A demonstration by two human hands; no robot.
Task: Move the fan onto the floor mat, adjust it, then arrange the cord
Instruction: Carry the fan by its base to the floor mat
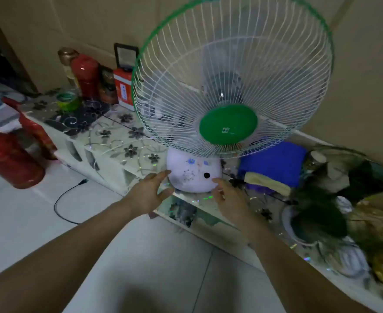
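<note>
One fan (229, 96), white-caged with a green rim and green hub, stands on its white base (193, 173) near the front edge of the flower-patterned bench (118, 141), and one black cord (66, 199) lies looped on the tiled floor (163, 267) below. Two hands reach for the base: the left hand (148, 193) is released, fingers spread, its fingertips at the base's left side, while the right hand (229, 197) is likewise released, one finger at the base's right edge. Beside the fan sits one blue cloth bundle (274, 163); three red flasks (84, 73) stand to the left
</note>
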